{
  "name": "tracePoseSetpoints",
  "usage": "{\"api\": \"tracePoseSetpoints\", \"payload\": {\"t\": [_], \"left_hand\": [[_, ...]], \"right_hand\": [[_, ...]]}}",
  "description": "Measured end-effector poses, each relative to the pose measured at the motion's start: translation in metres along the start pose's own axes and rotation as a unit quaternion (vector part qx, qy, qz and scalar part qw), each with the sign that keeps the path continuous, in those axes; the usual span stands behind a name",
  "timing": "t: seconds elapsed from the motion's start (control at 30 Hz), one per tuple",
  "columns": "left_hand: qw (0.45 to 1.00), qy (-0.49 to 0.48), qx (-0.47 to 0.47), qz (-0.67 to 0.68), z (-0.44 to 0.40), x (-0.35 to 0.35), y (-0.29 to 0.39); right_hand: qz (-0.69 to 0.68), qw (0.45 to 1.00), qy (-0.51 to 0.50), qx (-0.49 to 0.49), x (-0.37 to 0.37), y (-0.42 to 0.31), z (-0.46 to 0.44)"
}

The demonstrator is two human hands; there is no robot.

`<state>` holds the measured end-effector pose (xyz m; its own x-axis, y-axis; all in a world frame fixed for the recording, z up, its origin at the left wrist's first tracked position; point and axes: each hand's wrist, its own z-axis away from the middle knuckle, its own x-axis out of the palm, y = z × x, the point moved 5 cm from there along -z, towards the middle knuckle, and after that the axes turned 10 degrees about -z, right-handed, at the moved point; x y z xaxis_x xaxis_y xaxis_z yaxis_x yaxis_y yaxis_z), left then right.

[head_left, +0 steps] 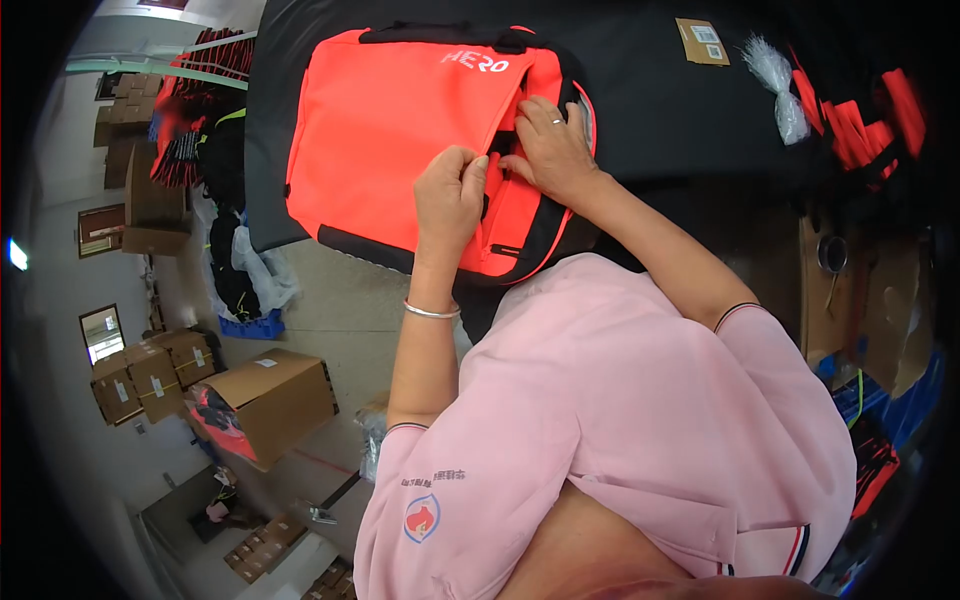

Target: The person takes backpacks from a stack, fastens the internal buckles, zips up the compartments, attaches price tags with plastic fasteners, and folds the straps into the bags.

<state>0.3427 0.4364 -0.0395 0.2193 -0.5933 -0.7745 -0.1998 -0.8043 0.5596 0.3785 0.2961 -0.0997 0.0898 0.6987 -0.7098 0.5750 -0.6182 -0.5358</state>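
Note:
A bright orange-red bag [380, 130] with black trim and the white word HERO lies flat on a black-covered table [650, 110]. My left hand [449, 200] is closed on the edge of the bag's front opening, thumb against the fingers. To its right, my right hand [552, 148], with a ring on one finger, has bent fingers at the same opening, around a black strap piece. Its fingertips are partly hidden in the fold.
Brown labelled cards [702, 42], a bundle of clear plastic ties [778, 88] and orange straps [860, 135] lie at the table's far right. Cardboard boxes [270, 400] stand on the floor at the left. A blue crate [252, 325] sits below the table's left edge.

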Motion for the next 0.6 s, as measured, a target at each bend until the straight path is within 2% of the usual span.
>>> {"api": "tracePoseSetpoints", "payload": {"t": [0.13,0.27,0.33,0.4,0.47,0.6], "left_hand": [[1.0,-0.017,-0.01,-0.012,-0.002,0.0,-0.001],[0.999,-0.043,-0.016,0.009,-0.001,0.008,-0.007],[0.999,-0.042,-0.008,0.005,-0.001,0.01,-0.005],[0.999,-0.049,-0.015,0.009,-0.001,0.011,-0.004],[0.998,-0.053,-0.024,0.012,-0.002,0.01,-0.005],[0.998,-0.047,-0.031,0.024,-0.006,0.008,0.0]], "right_hand": [[0.039,0.997,0.045,-0.041,0.005,-0.007,-0.003],[0.047,0.999,0.009,-0.022,0.014,-0.013,-0.013],[0.063,0.997,0.005,-0.046,0.022,-0.016,-0.018],[0.045,0.998,-0.036,-0.021,0.031,-0.014,-0.024],[-0.182,0.977,-0.114,-0.007,0.043,-0.012,-0.027],[-0.09,0.99,-0.095,-0.05,0.054,-0.019,-0.029]]}}
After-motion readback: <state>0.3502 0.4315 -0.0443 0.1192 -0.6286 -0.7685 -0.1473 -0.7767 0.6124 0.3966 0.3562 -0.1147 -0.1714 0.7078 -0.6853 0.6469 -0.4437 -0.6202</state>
